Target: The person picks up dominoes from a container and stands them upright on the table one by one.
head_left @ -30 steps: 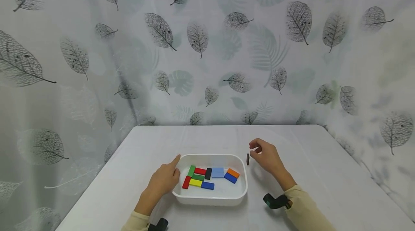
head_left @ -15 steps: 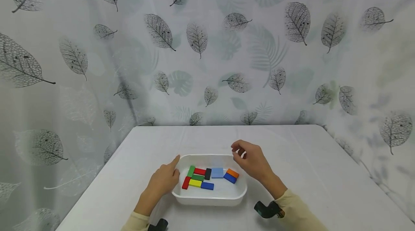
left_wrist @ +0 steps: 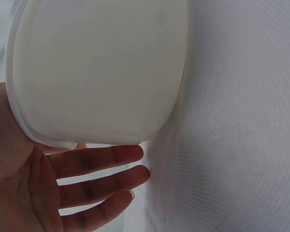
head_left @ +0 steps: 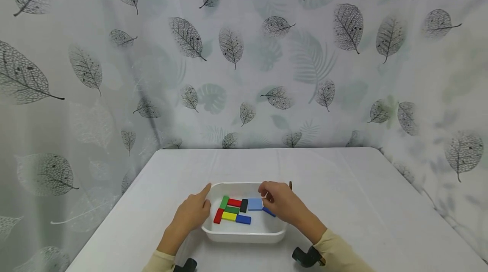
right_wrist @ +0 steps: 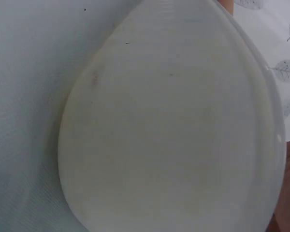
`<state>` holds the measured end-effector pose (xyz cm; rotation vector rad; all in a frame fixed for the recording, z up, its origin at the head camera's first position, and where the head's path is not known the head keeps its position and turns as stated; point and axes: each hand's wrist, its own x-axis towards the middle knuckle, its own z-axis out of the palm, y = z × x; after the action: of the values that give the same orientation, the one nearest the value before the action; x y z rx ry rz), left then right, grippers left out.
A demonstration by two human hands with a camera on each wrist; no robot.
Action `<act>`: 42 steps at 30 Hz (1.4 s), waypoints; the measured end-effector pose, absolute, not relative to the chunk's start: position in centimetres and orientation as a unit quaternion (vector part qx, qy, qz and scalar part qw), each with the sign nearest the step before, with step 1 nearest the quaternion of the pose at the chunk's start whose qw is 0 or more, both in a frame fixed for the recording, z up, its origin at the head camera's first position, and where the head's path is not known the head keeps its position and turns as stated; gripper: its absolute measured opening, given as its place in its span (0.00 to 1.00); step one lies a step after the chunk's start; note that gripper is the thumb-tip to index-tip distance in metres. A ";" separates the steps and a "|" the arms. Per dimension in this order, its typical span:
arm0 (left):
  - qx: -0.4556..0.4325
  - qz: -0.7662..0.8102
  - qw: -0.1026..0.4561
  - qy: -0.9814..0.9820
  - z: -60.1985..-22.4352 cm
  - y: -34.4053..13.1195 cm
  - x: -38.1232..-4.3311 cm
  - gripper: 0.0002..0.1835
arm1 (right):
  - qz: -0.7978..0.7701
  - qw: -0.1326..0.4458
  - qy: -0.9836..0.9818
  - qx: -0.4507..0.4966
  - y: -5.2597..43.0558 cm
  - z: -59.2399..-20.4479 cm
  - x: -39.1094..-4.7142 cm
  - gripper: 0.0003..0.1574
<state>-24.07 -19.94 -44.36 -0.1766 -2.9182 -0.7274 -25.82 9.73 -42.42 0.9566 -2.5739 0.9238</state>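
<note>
A white plastic tray (head_left: pixel 244 237) on the table holds several flat coloured blocks, among them a yellow block (head_left: pixel 229 216), a black block (head_left: pixel 244 205) and a light blue block (head_left: pixel 255 204). My left hand (head_left: pixel 192 210) rests against the tray's left end, its index finger along the rim. In the left wrist view its other fingers (left_wrist: pixel 101 162) spread nearly straight beside the outer wall. Over the tray's right end, my right hand (head_left: pixel 284 202) hangs with bent fingers, tips near the light blue block. It covers the orange block and part of a blue block (head_left: pixel 269 212).
One dark block (head_left: pixel 290 185) stands on end on the white table (head_left: pixel 343 179) just beyond the tray's right side, partly behind my right hand. A leaf-patterned curtain (head_left: pixel 244 51) hangs behind and around the table. Black cameras (head_left: pixel 306 257) sit at both wrists.
My right hand has moved left from beside the standing dark block to over the tray's right end. The left hand, tray and visible blocks stay put.
</note>
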 end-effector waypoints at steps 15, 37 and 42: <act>-0.065 -0.228 0.079 -0.968 -44.3 -20.0 -24.1 0.29 | 0.219 0.088 -0.916 0.323 8.7 -43.7 -25.8 0.17; -0.054 -0.238 0.070 -0.967 -44.3 -19.8 -24.0 0.30 | 0.125 0.066 -0.936 0.323 8.5 -44.3 -25.4 0.18; -0.055 -0.238 0.072 -0.967 -44.4 -19.8 -24.0 0.30 | 0.130 0.056 -0.935 0.324 8.5 -44.3 -25.4 0.19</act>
<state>-23.97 -19.85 -44.42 -0.1658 -2.9064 -0.7140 -25.42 8.52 -44.27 0.9837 -2.8389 0.3942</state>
